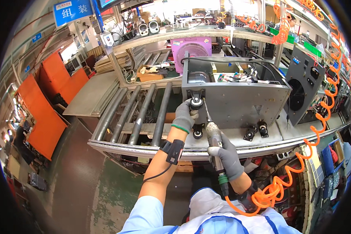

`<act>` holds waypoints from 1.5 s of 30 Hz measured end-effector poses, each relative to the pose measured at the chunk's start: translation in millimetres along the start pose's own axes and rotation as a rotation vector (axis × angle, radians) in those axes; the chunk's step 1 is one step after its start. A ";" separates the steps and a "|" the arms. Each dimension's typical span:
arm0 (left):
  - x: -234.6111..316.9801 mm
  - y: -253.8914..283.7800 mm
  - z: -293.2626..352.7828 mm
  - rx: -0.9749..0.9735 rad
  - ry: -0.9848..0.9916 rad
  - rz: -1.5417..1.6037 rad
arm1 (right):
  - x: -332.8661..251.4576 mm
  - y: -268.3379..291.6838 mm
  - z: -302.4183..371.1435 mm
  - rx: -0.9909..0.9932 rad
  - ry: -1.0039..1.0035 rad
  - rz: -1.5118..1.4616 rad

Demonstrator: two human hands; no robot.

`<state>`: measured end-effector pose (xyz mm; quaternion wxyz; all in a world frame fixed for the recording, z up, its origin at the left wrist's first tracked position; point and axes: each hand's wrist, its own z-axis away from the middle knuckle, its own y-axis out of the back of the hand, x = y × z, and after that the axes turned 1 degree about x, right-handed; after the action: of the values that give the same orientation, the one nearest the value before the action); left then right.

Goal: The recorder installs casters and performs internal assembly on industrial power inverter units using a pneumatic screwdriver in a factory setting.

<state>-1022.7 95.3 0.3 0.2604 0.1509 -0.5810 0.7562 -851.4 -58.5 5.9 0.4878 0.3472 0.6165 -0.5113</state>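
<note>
My left hand (184,117), in a grey glove with a green cuff, grips a black caster wheel (195,102) against the left end of a dark grey metal cabinet (234,103). My right hand (229,155), also gloved, is wrapped round a pneumatic screwdriver (214,137) with an orange coiled air hose (275,191) on its tail. The driver's thin bit (206,107) points up at the caster's mounting plate, just right of the wheel. Whether it touches a screw is too small to tell. Another caster (198,131) lies below my left hand, and two more casters (256,130) sit further right on the bench.
Steel rollers (144,111) fill the bench's left part. A dark panel with a round fan opening (298,91) leans at the cabinet's right. Behind stands a pink fan (191,50). The coiled hose hangs across the right side. Orange screens (41,113) stand far left.
</note>
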 end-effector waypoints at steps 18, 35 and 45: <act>0.6 -4.3 2.8 0.008 -0.027 -0.052 | -8.6 -26.3 -2.6 0.037 -0.086 -0.133; -16.3 54.9 22.6 0.161 0.011 0.060 | -21.1 10.1 39.1 -0.163 -0.239 -0.018; -7.3 66.3 48.5 -0.205 -0.112 -0.303 | -13.2 7.0 34.3 -0.312 -0.301 0.066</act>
<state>-1058.1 34.7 -43.1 0.3526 0.2515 -0.6390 0.6356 -832.7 -89.1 16.4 0.6386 0.2073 0.5967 -0.4394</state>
